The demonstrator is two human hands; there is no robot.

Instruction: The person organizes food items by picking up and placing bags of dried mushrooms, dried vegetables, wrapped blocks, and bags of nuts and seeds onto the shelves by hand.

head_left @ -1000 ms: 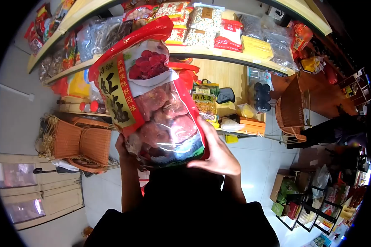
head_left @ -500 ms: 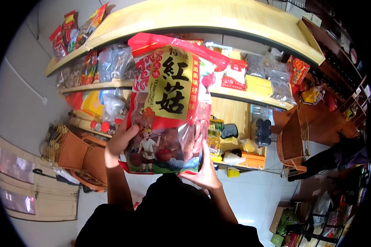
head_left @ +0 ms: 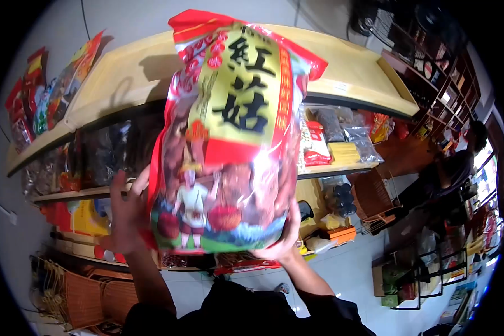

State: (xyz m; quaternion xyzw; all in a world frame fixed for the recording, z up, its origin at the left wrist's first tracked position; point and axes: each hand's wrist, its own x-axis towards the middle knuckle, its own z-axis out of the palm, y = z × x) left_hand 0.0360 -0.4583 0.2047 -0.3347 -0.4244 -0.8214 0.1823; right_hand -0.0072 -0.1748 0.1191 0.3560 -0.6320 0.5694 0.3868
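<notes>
A large plastic bag of dried red mushrooms (head_left: 235,185), with a red top, a yellow label and a cartoon figure, is held up in front of me. My right hand (head_left: 285,238) grips its lower right corner, with the fingers partly hidden behind it. My left hand (head_left: 127,215) is at the bag's left edge, somewhat blurred. Its thumb stands away from the bag and the fingers are spread, some reaching behind the edge; whether they touch it I cannot tell.
A wooden shelf unit (head_left: 369,73) stands behind the bag, with packaged goods on its lower tiers. Red packets (head_left: 36,95) stand at its upper left. Wicker chairs (head_left: 87,297) are at lower left. Another person (head_left: 445,173) is on the right, near a second wicker chair (head_left: 372,196).
The bag has risen and looks larger and closer. My left thumb has come off the bag's front, and the left hand has shifted left. The shelf view has swung, bringing the other person into sight.
</notes>
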